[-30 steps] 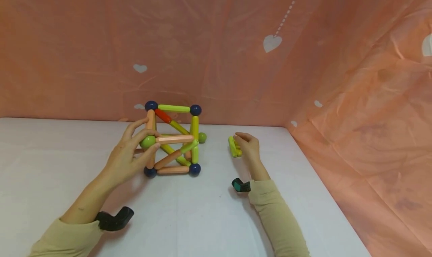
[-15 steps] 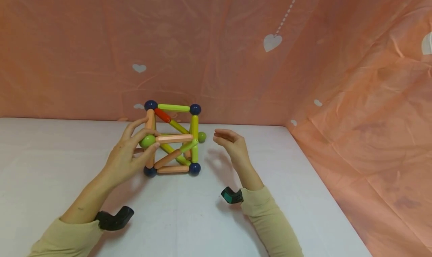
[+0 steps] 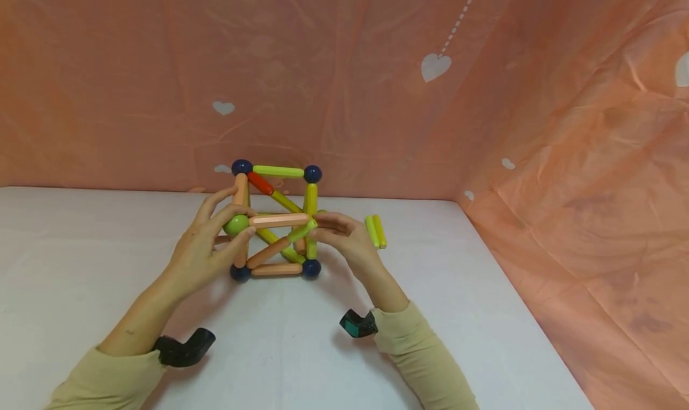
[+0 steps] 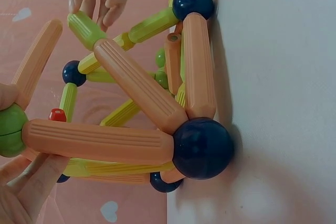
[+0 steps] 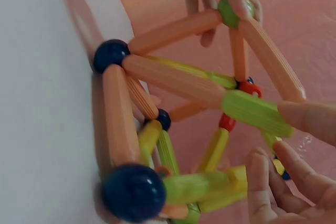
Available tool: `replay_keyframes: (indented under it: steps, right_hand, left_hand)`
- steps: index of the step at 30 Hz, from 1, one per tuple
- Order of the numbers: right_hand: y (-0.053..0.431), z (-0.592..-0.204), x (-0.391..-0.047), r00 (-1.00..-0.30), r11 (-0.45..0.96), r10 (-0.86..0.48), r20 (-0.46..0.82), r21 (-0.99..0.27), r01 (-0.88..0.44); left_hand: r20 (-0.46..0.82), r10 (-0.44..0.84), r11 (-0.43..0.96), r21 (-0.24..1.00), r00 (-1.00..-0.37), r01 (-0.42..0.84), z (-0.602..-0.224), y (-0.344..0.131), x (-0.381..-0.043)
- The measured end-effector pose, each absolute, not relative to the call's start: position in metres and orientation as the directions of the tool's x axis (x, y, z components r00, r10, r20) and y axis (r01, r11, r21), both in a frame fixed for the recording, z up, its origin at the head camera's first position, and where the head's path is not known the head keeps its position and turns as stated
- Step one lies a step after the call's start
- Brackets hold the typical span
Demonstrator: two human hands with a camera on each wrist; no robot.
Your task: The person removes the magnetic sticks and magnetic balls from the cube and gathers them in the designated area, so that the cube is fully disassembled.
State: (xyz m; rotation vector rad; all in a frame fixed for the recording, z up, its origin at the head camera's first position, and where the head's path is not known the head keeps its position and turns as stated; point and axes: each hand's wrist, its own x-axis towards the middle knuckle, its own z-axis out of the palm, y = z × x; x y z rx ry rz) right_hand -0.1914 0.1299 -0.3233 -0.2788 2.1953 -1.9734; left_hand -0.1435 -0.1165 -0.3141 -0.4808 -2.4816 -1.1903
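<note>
Looking at this frame, I'd guess it's light, hard plastic, probably with magnets at the joints, so each rod should be stiff while the joints pivot or pop off if you shove. The faces look smooth and a bit slippery, though the grooves might help. Not very fragile bit by bit, but the whole build could sag. I'd take hold at a ball, or near a rod's end.

It stands on the tabletop between both hands, with navy balls at its near bottom corners. The left grip is pinching the green ball between thumb and fingers. The right grip is partly spread, a fingertip touching the free end of the lime rod; can't tell if that's a real pinch. The loose end of the peach rod sits just beside it.
</note>
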Motion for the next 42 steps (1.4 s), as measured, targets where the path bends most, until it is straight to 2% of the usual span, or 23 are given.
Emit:
replay_keyframes:
  steps: [15, 25, 33, 39, 42]
  right_hand:
    - [0.111, -0.332, -0.186, -0.953, 0.084, -0.303, -0.026, -0.996, 0.0]
    - [0.117, -0.329, -0.188, -0.92, 0.038, -0.389, -0.038, -0.999, 0.025]
    - [0.141, -0.329, -0.199, -0.982, 0.16, -0.189, 0.015, -0.986, -0.045]
    - [0.162, -0.338, -0.216, -0.999, 0.173, -0.047, 0.016, -0.985, -0.024]
    - [0.171, -0.343, -0.224, -1.0, 0.235, -0.01, 0.014, -0.972, -0.016]
  left_hand:
    - [0.448, 0.151, 0.599, 0.668, -0.881, 0.442, -0.315, -0.115, -0.143]
    - [0.442, 0.152, 0.596, 0.673, -0.884, 0.439, -0.314, -0.115, -0.142]
    - [0.439, 0.15, 0.6, 0.671, -0.886, 0.435, -0.313, -0.115, -0.142]
    - [0.44, 0.148, 0.601, 0.672, -0.886, 0.434, -0.313, -0.116, -0.142]
    - [0.44, 0.146, 0.6, 0.673, -0.886, 0.433, -0.314, -0.117, -0.142]
